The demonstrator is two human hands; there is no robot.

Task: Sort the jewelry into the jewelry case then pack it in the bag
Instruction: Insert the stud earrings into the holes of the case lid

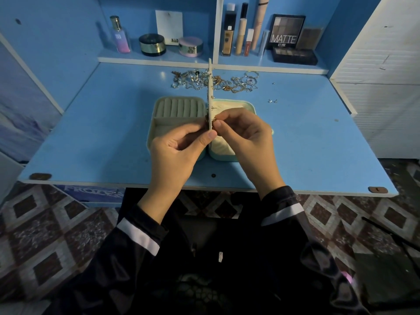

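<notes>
The blue worktop [91,133] carries an open jewelry case [177,108] at its middle, lying flat, with ring rolls in the far part of its left half (its near part is hidden). Beyond it, along the far edge, a tangle of gold and silver jewelry [227,82] is spread in a loose row. Two small studs [272,101] lie apart, right of the case. Behind, a raised shelf [159,59] holds a perfume bottle [120,35], a black jar [152,44] and a pink jar [191,46] in its left bay. Its right bay holds a foundation bottle [228,37] and a MATTE palette [287,30] standing behind a dark palette [295,56].
</notes>
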